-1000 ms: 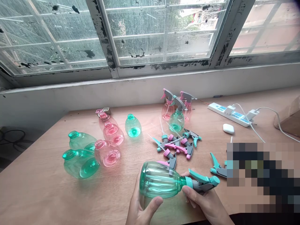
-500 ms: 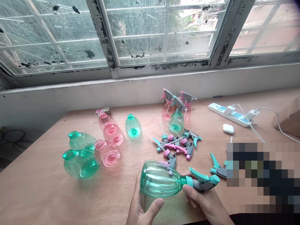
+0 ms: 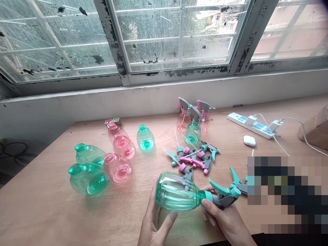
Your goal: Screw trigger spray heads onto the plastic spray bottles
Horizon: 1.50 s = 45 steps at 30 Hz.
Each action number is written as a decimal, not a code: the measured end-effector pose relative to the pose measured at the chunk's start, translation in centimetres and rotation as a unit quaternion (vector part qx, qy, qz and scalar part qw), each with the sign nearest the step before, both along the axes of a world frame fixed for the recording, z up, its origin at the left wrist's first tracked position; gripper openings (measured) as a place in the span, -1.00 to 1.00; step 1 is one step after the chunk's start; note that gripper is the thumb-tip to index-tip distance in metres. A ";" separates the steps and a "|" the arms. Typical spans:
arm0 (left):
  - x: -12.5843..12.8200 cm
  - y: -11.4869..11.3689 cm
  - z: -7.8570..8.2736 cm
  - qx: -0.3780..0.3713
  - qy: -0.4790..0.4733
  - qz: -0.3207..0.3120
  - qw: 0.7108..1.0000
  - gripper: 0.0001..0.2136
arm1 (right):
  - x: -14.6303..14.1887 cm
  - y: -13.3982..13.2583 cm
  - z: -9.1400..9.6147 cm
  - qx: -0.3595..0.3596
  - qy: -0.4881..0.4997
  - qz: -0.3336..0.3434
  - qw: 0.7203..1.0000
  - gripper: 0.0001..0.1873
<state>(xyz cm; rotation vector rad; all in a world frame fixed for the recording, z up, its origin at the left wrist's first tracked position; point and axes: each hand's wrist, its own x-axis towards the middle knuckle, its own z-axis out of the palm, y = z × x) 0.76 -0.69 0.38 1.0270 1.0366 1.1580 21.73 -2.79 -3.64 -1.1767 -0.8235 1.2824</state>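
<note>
A green transparent spray bottle (image 3: 176, 193) lies sideways between my hands, its base to the left. My left hand (image 3: 157, 218) cups the base end, fingers behind it and thumb below. With thumb and fingers, my right hand (image 3: 220, 213) pinches the turquoise collar (image 3: 208, 196) at the bottle's neck. The grey and turquoise trigger head (image 3: 225, 193) points right, its trigger upward. Just beyond the bottle lies a pile of loose pink, turquoise and grey spray heads (image 3: 192, 160). Another turquoise spray head (image 3: 238, 182) rests to the right, partly covered by a pixelated patch.
Green bottles (image 3: 89, 179) and pink bottles (image 3: 118, 167) without heads lie on the left; a green one (image 3: 145, 138) is farther back. Bottles with heads (image 3: 193, 131) stand near the wall. A power strip (image 3: 249, 124), white case (image 3: 249, 140) and cardboard box (image 3: 316, 130) are at right.
The held bottle has shifted slightly right and up, and its trigger head has turned a little. Both hands keep their hold. The other things stay put.
</note>
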 end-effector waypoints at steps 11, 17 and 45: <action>-0.1 0.4 0.6 0.001 0.076 0.053 0.996 -0.35 | -0.3 0.0 0.7 0.004 0.001 -0.001 1.000 -0.54; 0.0 0.2 0.3 0.010 0.060 0.036 0.998 -0.33 | 0.0 0.1 0.2 -0.001 0.016 -0.013 1.000 -0.54; -0.4 0.1 0.4 -0.016 0.030 0.015 0.999 -0.12 | -0.3 0.1 0.6 0.007 0.017 0.013 1.000 -0.52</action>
